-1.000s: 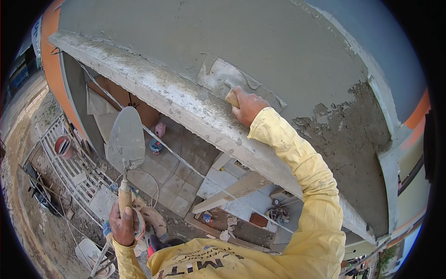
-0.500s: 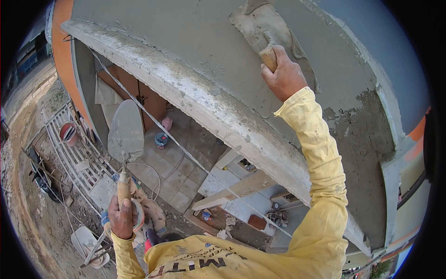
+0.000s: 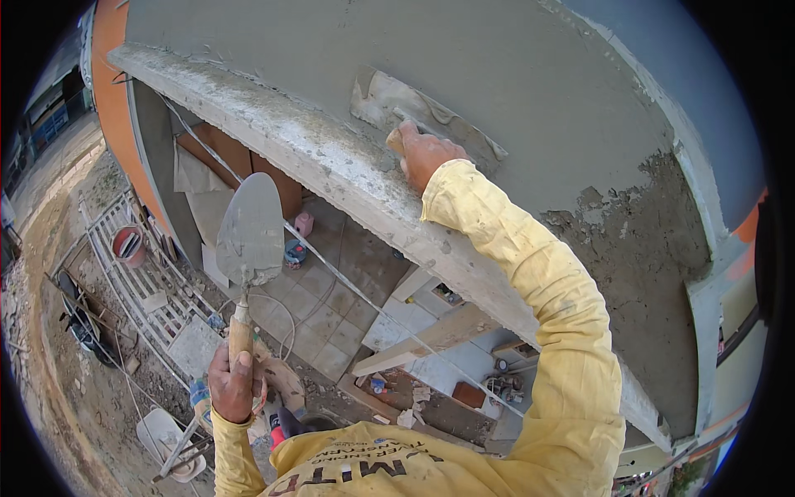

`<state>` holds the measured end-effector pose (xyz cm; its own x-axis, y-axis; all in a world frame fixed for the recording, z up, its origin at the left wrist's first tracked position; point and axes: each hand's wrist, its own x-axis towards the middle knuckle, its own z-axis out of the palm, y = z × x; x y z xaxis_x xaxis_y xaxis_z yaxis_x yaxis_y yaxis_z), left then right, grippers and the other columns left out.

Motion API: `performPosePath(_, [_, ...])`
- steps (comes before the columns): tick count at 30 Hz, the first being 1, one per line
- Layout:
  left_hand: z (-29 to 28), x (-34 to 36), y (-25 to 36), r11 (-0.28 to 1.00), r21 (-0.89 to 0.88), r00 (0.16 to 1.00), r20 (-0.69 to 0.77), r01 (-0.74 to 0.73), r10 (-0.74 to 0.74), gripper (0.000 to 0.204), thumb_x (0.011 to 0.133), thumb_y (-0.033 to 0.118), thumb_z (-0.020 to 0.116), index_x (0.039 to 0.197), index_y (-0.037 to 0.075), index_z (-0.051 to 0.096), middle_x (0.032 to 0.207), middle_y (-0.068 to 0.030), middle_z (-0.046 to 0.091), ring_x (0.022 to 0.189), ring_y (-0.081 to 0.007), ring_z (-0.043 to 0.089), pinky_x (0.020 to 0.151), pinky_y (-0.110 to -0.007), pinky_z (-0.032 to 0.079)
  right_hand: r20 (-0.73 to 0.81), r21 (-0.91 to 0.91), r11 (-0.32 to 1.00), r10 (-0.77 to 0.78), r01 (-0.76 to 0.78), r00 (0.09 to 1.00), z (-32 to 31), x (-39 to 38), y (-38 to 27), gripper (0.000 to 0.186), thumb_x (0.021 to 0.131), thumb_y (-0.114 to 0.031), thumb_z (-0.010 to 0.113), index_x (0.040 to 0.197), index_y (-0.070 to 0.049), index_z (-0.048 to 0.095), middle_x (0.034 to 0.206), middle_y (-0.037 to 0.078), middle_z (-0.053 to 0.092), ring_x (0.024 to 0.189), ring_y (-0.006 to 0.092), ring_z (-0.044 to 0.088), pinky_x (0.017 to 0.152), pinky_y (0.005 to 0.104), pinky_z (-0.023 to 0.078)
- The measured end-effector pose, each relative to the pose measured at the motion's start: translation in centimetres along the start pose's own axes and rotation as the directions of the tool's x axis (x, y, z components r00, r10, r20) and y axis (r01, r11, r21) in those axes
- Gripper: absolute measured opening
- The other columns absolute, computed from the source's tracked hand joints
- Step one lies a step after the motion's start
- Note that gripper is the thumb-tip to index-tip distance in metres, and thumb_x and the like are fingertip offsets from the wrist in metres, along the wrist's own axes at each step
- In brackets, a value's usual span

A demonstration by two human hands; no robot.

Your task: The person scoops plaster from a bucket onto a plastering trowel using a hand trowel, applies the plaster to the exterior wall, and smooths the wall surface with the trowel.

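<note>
My right hand (image 3: 426,153) grips the wooden handle (image 3: 396,142) of a flat, cement-smeared float (image 3: 373,95), which lies against the grey plastered surface (image 3: 563,91) just beyond a rough concrete ledge (image 3: 199,79). My left hand (image 3: 232,381) is closed round the wooden handle (image 3: 241,331) of a pointed trowel (image 3: 249,219), held blade up at the left, below the ledge. Grey mortar clings to the trowel's blade near its neck. A rougher, darker patch of plaster (image 3: 646,282) shows to the right of my sleeve.
A metal cable (image 3: 356,298) crosses the opening below the ledge. Far below are a tiled floor (image 3: 331,340), a timber beam (image 3: 414,348), a slatted metal frame (image 3: 141,290) with a red bucket (image 3: 130,247), a white wheelbarrow-like tub (image 3: 170,443) and rubble. An orange wall (image 3: 120,99) stands at left.
My right hand swept the float up and to the right, then back down-left toward the ledge. My left hand with the trowel has shifted slightly right, still held upright.
</note>
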<state>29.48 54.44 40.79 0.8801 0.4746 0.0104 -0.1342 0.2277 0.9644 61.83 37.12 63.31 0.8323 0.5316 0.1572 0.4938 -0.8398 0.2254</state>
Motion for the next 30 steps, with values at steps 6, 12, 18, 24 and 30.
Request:
performPosePath(6, [-0.3, -0.2, -0.6, 0.996, 0.048, 0.997, 0.023, -0.076, 0.075, 0.044, 0.096, 0.04, 0.055, 0.113, -0.001, 0.054, 0.059, 0.0007, 0.048, 0.039, -0.0056, 0.036, 0.037, -0.021, 0.027, -0.299, -0.026, 0.994, 0.092, -0.104, 0.95, -8.0, 2.1, 1.8, 0.038, 0.091, -0.02, 0.056, 0.124, -0.008, 0.044, 0.109, 0.024, 0.067, 0.104, 0.0416, 0.064, 0.092, 0.0507, 0.049])
performPosePath(12, [-0.5, -0.7, -0.4, 0.998, -0.033, 0.997, -0.054, -0.058, 0.056, 0.039, 0.098, 0.037, 0.056, 0.111, 0.0, 0.055, 0.061, 0.0021, 0.05, 0.042, -0.0047, 0.038, 0.039, -0.021, 0.029, -0.553, 0.036, 0.99, 0.135, -0.139, 0.822, -11.7, -3.3, 7.0, 0.043, 0.09, -0.024, 0.058, 0.128, -0.01, 0.044, 0.104, 0.025, 0.068, 0.099, 0.0425, 0.065, 0.089, 0.0503, 0.051])
performPosePath(18, [-0.3, 0.5, -1.1, 0.996, -0.033, 0.997, 0.002, -0.077, 0.078, 0.042, 0.098, 0.038, 0.055, 0.116, 0.001, 0.055, 0.06, 0.0025, 0.049, 0.041, -0.0045, 0.036, 0.038, -0.021, 0.027, -0.065, 0.006, 0.995, 0.102, -0.102, 0.993, -3.0, -13.6, 9.2, 0.045, 0.086, -0.023, 0.06, 0.127, -0.012, 0.043, 0.106, 0.018, 0.067, 0.099, 0.0392, 0.064, 0.086, 0.0504, 0.05])
performPosePath(24, [2.8, 2.2, -1.4, 0.999, -0.036, 0.989, 0.145, -0.034, 0.039, 0.04, 0.097, 0.038, 0.056, 0.113, 0.001, 0.053, 0.06, 0.0012, 0.049, 0.041, -0.0052, 0.036, 0.037, -0.021, 0.028, 0.06, -0.049, 0.991, 0.127, -0.124, 0.99, 2.5, -15.5, 12.3, 0.044, 0.088, -0.024, 0.061, 0.127, -0.013, 0.044, 0.109, 0.018, 0.066, 0.101, 0.0378, 0.064, 0.086, 0.0496, 0.05])
performPosePath(30, [4.5, 3.0, -0.7, 0.999, -0.01, 0.973, 0.224, -0.051, 0.052, 0.045, 0.095, 0.041, 0.057, 0.113, -0.001, 0.053, 0.059, 0.0003, 0.049, 0.041, -0.0064, 0.039, 0.038, -0.022, 0.029, 0.012, -0.057, 0.987, 0.15, -0.149, 0.989, -1.5, -12.8, 10.3, 0.044, 0.09, -0.022, 0.06, 0.129, -0.011, 0.041, 0.11, 0.018, 0.065, 0.095, 0.0404, 0.065, 0.084, 0.0505, 0.052])
